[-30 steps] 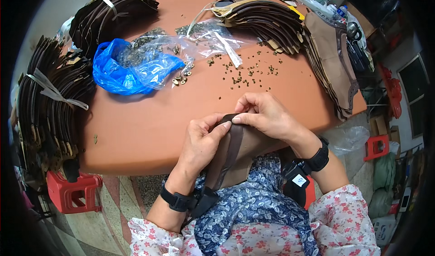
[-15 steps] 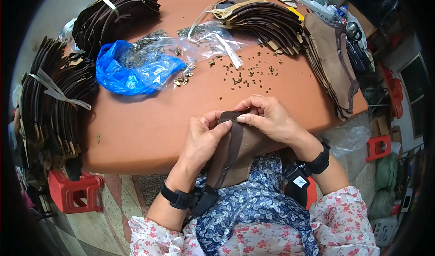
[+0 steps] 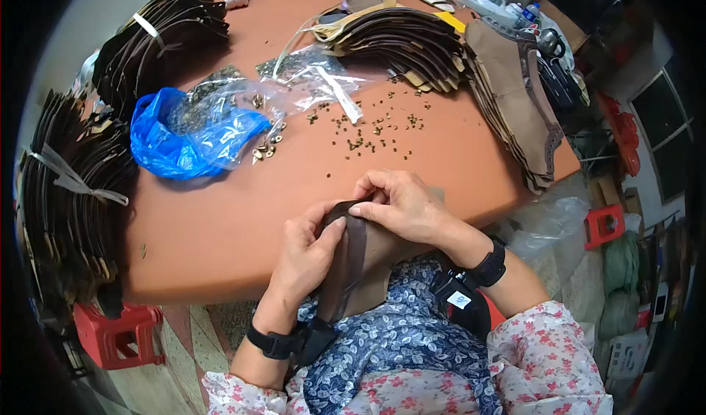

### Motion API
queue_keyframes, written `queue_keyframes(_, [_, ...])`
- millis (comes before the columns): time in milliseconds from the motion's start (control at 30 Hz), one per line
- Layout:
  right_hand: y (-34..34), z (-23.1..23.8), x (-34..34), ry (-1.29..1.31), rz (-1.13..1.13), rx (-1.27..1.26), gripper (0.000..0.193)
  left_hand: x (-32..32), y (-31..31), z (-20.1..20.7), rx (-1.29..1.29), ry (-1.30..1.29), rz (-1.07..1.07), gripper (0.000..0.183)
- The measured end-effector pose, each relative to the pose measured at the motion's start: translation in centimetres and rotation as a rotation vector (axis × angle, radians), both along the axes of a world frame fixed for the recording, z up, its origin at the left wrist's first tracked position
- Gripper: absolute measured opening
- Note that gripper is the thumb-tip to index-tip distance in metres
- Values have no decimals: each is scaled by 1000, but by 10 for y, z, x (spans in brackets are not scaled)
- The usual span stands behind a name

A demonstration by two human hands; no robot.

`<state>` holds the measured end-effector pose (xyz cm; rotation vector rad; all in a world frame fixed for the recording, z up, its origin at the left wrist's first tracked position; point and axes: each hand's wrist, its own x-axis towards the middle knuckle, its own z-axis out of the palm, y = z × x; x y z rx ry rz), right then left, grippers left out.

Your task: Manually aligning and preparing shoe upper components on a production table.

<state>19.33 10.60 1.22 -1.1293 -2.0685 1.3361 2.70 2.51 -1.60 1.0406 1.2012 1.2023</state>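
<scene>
A brown leather piece, like a boot upper point(image 3: 376, 257), slants from my lap over the table's near edge, a darker strip running along its left side. My left hand point(image 3: 305, 249) pinches its far dark corner between thumb and fingers. On the other side of that corner, my right hand point(image 3: 401, 208) presses its thumb on top, with the fingers curled behind the edge. The thumbs nearly meet, and whatever lies under the right thumb is hidden. Beyond my hands, several small brass-coloured studs point(image 3: 360, 143) lie scattered on the orange-brown table point(image 3: 213, 246).
A blue plastic bag point(image 3: 158, 139) and clear bags of metal bits point(image 3: 305, 77) lie at the table's middle left. Tied dark leather stacks point(image 3: 70, 187) line the left; another stack point(image 3: 401, 44) stands at the back. Brown pieces point(image 3: 507, 84) overhang the right edge. Red stools point(image 3: 118, 338) flank the table.
The view has shifted, so the table's things appear further left and lower. My right thumb now covers the spot on the dark corner where a small round mark showed. Both hands still hold the piece.
</scene>
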Motion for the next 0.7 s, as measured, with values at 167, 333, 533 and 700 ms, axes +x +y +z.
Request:
queue_keyframes(167, [33,8,39,207,-167,-26,15,1,0,4,-34,-112,-5,23])
queue_keyframes(333, [93,-1,90,-306,-406,517,15,-1,1,5,-12,-60,-18,23])
queue_keyframes(533, [113,-17,87,-354,-279,677,15,-2,2,5,-19,-87,-29,23])
queue_keyframes(700, [116,-19,82,-375,-246,762,13,-2,1,4,-13,-102,-25,24])
